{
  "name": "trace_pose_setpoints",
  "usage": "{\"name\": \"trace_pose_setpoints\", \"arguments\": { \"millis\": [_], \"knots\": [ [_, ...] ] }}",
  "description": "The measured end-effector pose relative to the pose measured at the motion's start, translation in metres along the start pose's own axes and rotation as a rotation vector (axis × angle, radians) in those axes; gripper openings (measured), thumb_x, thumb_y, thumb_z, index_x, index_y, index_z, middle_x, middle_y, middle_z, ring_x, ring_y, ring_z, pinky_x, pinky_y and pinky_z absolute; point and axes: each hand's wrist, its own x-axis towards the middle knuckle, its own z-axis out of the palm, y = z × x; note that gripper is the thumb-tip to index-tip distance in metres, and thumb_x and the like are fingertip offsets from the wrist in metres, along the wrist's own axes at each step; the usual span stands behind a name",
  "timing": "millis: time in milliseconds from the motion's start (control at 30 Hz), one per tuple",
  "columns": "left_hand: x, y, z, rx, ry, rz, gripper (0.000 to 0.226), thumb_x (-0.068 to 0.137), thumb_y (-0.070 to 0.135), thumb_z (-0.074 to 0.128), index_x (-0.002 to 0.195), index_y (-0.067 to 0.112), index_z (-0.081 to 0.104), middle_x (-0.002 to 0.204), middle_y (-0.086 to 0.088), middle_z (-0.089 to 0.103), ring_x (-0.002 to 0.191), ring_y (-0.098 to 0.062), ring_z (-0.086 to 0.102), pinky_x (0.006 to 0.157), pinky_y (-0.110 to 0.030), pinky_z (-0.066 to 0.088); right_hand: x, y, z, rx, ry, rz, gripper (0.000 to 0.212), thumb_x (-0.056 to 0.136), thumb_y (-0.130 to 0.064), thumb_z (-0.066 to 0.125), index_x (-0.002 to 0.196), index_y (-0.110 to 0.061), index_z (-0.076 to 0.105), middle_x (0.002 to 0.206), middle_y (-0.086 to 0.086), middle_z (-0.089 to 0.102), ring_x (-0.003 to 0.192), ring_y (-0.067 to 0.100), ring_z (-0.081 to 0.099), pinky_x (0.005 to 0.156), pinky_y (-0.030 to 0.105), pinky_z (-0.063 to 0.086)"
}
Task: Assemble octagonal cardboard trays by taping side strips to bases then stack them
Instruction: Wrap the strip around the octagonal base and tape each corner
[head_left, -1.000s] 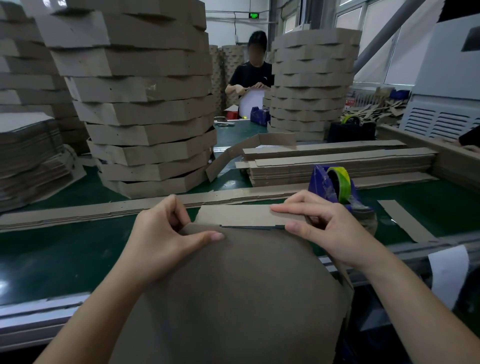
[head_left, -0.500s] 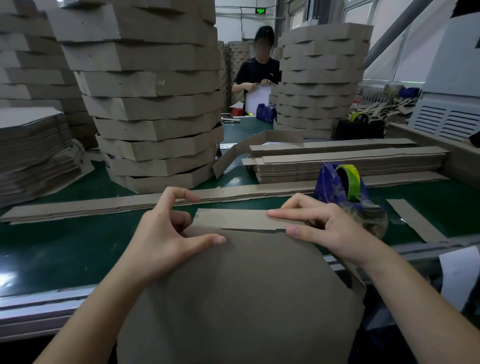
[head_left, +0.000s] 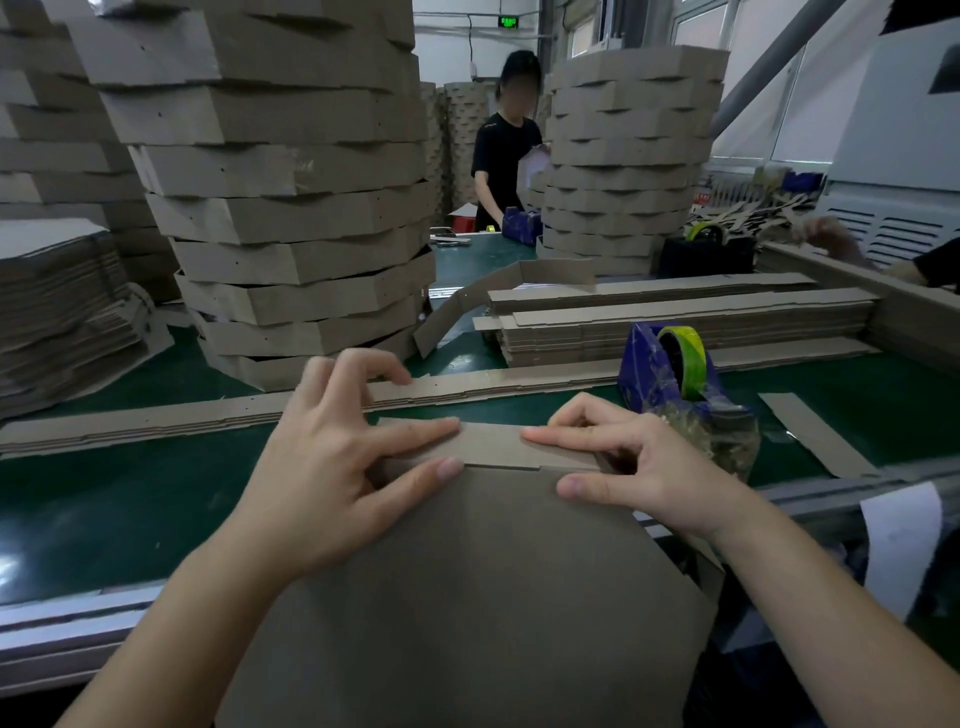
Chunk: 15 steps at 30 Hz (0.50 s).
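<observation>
A large brown octagonal cardboard base (head_left: 483, 597) leans toward me, its far edge on the green table. Along that edge lies a short section of side strip (head_left: 491, 444). My left hand (head_left: 332, 467) pinches the seam from the left, forefinger stretched along the strip and thumb on the base. My right hand (head_left: 639, 467) mirrors it from the right, forefinger on the strip, thumb on the base. A blue tape dispenser (head_left: 670, 374) with a yellow-green roll stands just beyond my right hand.
A tall stack of finished trays (head_left: 291, 208) rises at back left, another stack (head_left: 628, 156) at back right. Flat side strips (head_left: 675, 317) are piled mid-right; one long strip (head_left: 156, 421) crosses the table. A person (head_left: 504, 150) works at the far end.
My left forefinger has uncurled and now lies flat along the strip. Both hands have slid toward each other along the seam.
</observation>
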Motion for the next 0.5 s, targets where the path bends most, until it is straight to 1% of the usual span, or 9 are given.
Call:
{"name": "trace_pose_setpoints", "arguments": {
  "millis": [100, 167, 200, 267, 333, 400, 433, 467, 500],
  "knots": [
    [0.015, 0.009, -0.008, -0.036, -0.213, 0.127, 0.044, 0.091, 0.061, 0.037, 0.122, 0.044, 0.064, 0.128, 0.009, 0.054, 0.114, -0.012, 0.049, 0.092, -0.04, 0.046, 0.0, 0.0, 0.001, 0.014, 0.002, -0.007, 0.045, 0.077, -0.035, 0.073, 0.121, -0.033, 0.067, 0.108, 0.0, 0.055, 0.103, 0.037, 0.052, 0.091, 0.052, 0.044],
    [0.023, 0.014, -0.008, -0.106, -0.336, 0.142, 0.05, 0.09, 0.062, 0.031, 0.127, 0.044, 0.06, 0.129, 0.014, 0.056, 0.116, -0.006, 0.051, 0.092, -0.035, 0.047, -0.002, -0.001, 0.002, 0.044, 0.014, -0.011, 0.044, 0.077, -0.03, 0.074, 0.121, -0.031, 0.068, 0.11, 0.005, 0.055, 0.104, 0.041, 0.051, 0.091, 0.056, 0.043],
    [0.025, 0.017, -0.007, -0.091, -0.374, 0.14, 0.053, 0.089, 0.064, 0.026, 0.129, 0.047, 0.057, 0.128, 0.017, 0.056, 0.115, -0.004, 0.051, 0.091, -0.033, 0.047, -0.003, -0.002, 0.002, 0.057, 0.021, -0.013, 0.044, 0.077, -0.028, 0.073, 0.121, -0.028, 0.068, 0.111, 0.008, 0.055, 0.105, 0.041, 0.051, 0.092, 0.056, 0.043],
    [0.03, 0.021, -0.001, -0.008, -0.407, 0.153, 0.05, 0.09, 0.069, 0.021, 0.132, 0.057, 0.046, 0.125, 0.021, 0.053, 0.114, -0.003, 0.048, 0.088, -0.03, 0.045, -0.005, -0.002, 0.002, 0.065, 0.031, -0.021, 0.044, 0.077, -0.024, 0.072, 0.122, -0.022, 0.067, 0.112, 0.012, 0.055, 0.107, 0.036, 0.053, 0.094, 0.053, 0.044],
    [0.031, 0.024, 0.003, 0.002, -0.397, 0.172, 0.044, 0.094, 0.067, 0.021, 0.134, 0.061, 0.038, 0.121, 0.018, 0.052, 0.11, -0.006, 0.047, 0.085, -0.03, 0.045, -0.008, 0.0, 0.002, 0.074, 0.043, -0.021, 0.045, 0.077, -0.021, 0.072, 0.122, -0.018, 0.066, 0.113, 0.015, 0.054, 0.108, 0.034, 0.054, 0.095, 0.052, 0.044],
    [0.029, 0.026, 0.006, -0.01, -0.371, 0.187, 0.046, 0.094, 0.064, 0.023, 0.136, 0.057, 0.04, 0.117, 0.012, 0.055, 0.106, -0.009, 0.05, 0.082, -0.031, 0.047, -0.011, 0.001, 0.001, 0.085, 0.054, -0.01, 0.045, 0.077, -0.021, 0.071, 0.122, -0.019, 0.066, 0.113, 0.015, 0.054, 0.107, 0.039, 0.052, 0.094, 0.055, 0.043],
    [0.028, 0.027, 0.007, -0.01, -0.361, 0.194, 0.047, 0.094, 0.062, 0.023, 0.136, 0.054, 0.042, 0.116, 0.01, 0.057, 0.104, -0.011, 0.051, 0.08, -0.032, 0.048, -0.012, 0.001, 0.001, 0.076, 0.049, -0.007, 0.045, 0.078, -0.022, 0.071, 0.122, -0.021, 0.066, 0.114, 0.013, 0.055, 0.107, 0.038, 0.053, 0.095, 0.055, 0.044],
    [0.027, 0.027, 0.008, -0.012, -0.352, 0.199, 0.048, 0.094, 0.059, 0.023, 0.136, 0.052, 0.045, 0.115, 0.008, 0.059, 0.103, -0.013, 0.053, 0.079, -0.032, 0.048, -0.014, 0.001, 0.0, 0.048, 0.035, -0.002, 0.045, 0.079, -0.025, 0.071, 0.123, -0.024, 0.065, 0.115, 0.008, 0.056, 0.109, 0.032, 0.055, 0.096, 0.051, 0.045],
    [0.026, 0.027, 0.008, -0.014, -0.348, 0.201, 0.048, 0.094, 0.058, 0.024, 0.136, 0.05, 0.046, 0.114, 0.007, 0.06, 0.102, -0.014, 0.054, 0.078, -0.033, 0.049, -0.016, 0.001, -0.002, 0.011, 0.013, 0.008, 0.044, 0.081, -0.03, 0.07, 0.124, -0.029, 0.065, 0.117, 0.001, 0.057, 0.111, 0.022, 0.056, 0.098, 0.045, 0.047]
  ]
}}
